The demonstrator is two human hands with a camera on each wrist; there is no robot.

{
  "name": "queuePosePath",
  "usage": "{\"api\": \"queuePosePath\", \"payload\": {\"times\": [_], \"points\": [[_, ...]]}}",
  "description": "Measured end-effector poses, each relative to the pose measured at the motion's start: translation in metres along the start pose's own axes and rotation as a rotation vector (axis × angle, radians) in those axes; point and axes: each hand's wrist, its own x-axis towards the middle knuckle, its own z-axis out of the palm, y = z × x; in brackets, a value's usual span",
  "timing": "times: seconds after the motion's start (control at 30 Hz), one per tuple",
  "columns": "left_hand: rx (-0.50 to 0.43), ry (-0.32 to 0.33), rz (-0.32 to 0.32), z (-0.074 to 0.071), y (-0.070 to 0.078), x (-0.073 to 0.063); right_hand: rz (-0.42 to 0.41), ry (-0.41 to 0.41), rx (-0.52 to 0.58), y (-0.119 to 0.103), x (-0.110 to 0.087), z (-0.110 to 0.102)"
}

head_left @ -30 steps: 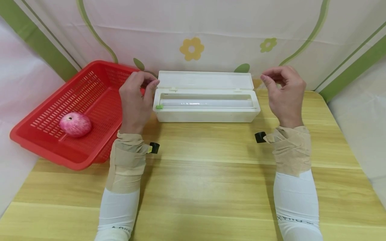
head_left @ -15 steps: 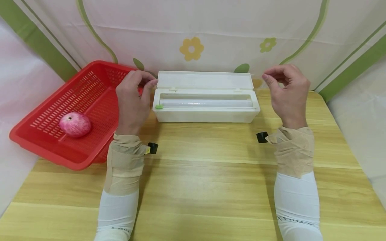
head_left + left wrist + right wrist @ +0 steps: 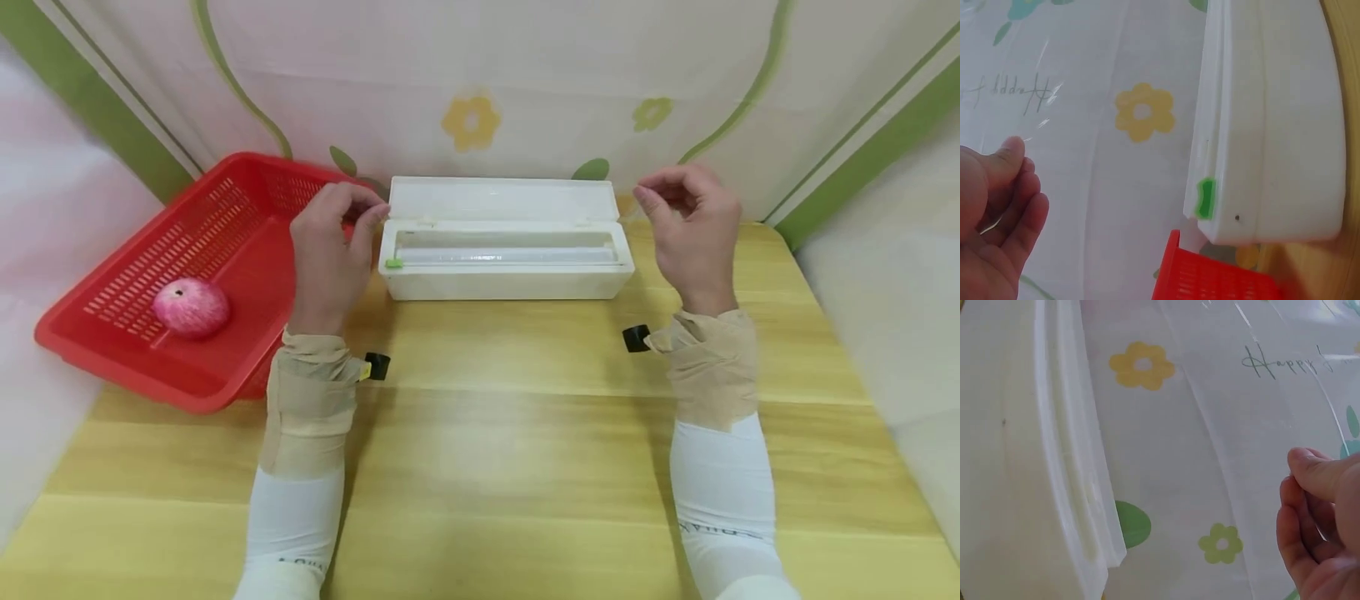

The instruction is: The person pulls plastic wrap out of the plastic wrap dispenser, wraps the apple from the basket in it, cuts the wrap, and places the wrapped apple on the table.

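Observation:
Clear cling film, faint except for glints (image 3: 1337, 425), stretches between my two hands above the dispenser. My left hand (image 3: 330, 258) pinches one corner between thumb and fingers, at the left of the open lid. My right hand (image 3: 693, 237) pinches the other corner, off the lid's right end. Between and below them stands the white cling film dispenser box (image 3: 502, 287), its lid (image 3: 502, 198) raised at the back. Inside it lies the film roll (image 3: 502, 255). A green slider (image 3: 1207, 199) sits at the left end of the box's cutter rail.
At the left, a red plastic basket (image 3: 202, 396) holds a pink-red round fruit (image 3: 191, 307), perhaps an apple. My left forearm overlaps its right side. Behind the wooden table (image 3: 487, 467) hangs a flower-printed curtain (image 3: 540, 67).
My hands first draw slightly apart, then the right one comes back a little towards the box. The head view shifts slightly. Both pinches stay as they were.

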Motion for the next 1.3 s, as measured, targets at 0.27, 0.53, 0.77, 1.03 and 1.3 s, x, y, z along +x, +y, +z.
{"api": "queuePosePath", "payload": {"times": [0.27,0.53,0.77,1.03,1.3], "points": [[0.009,-0.081,0.043,-0.005,-0.009,0.02,-0.117,-0.119,-0.132,-0.001,0.019,-0.01],[0.007,-0.211,0.015,-0.012,-0.008,0.038,-0.079,-0.298,-0.181,0.0,0.04,-0.021],[0.059,-0.256,-0.003,-0.011,-0.002,0.051,-0.082,-0.374,-0.265,-0.001,0.055,-0.026],[0.072,-0.244,-0.008,-0.008,0.002,0.064,-0.009,-0.408,-0.265,-0.001,0.071,-0.028],[0.058,-0.261,-0.057,-0.003,0.007,0.074,0.013,-0.376,-0.236,-0.002,0.08,-0.031]]}}
